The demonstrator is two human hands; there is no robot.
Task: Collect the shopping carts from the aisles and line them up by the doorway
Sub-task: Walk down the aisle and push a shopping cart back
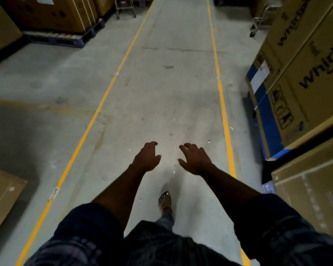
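Observation:
Both my arms reach forward over a concrete aisle. My left hand [147, 157] and my right hand [193, 159] hang palm down with loosely curled fingers, holding nothing. Far ahead on the left, the metal frame and wheels of a cart [125, 6] stand beside stacked boxes, cut off by the top edge. A second wheeled metal cart [257, 24] shows at the far right, partly hidden behind tall cartons. Both carts are well out of reach of my hands.
Two yellow floor lines [104, 100] [222, 100] border the walkway. Large cartons [306, 77] stack along the right; boxes on a dark pallet [62, 38] stand at the far left. A flat cardboard box [2, 194] lies at the near left. My sandalled foot [164, 200] steps forward.

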